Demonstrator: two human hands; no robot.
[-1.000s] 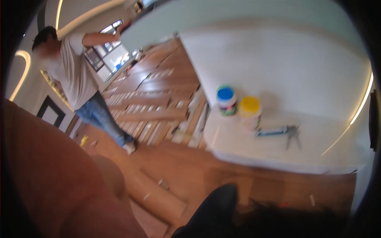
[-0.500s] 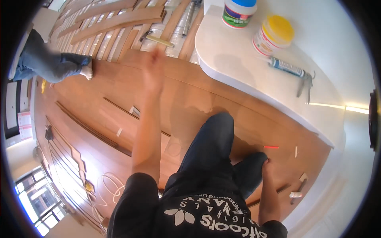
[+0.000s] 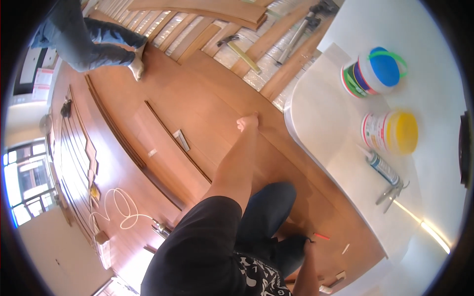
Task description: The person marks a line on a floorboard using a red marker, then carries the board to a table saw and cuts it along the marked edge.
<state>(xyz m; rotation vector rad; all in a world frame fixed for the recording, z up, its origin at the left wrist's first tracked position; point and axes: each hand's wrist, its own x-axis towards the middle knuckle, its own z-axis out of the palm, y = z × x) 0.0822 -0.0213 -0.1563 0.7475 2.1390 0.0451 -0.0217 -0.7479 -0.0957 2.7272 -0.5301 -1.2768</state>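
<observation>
Floorboards (image 3: 200,91) are covering the near side; at far centre, spaced planks (image 3: 271,42) are leaving silvery sheeting (image 3: 247,35) bare. The left hand (image 3: 248,122) is seemingly resting, fingers curled in; the right hand (image 3: 309,242) is hiding its grip.

Bright window (image 3: 29,177) left, glare on floor (image 3: 111,167); fisheye edges bent, corners black.

On ledge (image 3: 316,123), found tub (image 3: 380,130) between bucket (image 3: 364,76) and caulking gun (image 3: 384,168), with bucket nearest far corner. Located hammer (image 3: 245,57) on slats (image 3: 276,37), left of that corner. Noted stick (image 3: 322,236) on floor (image 3: 173,93), left of ledge's front edge.
</observation>
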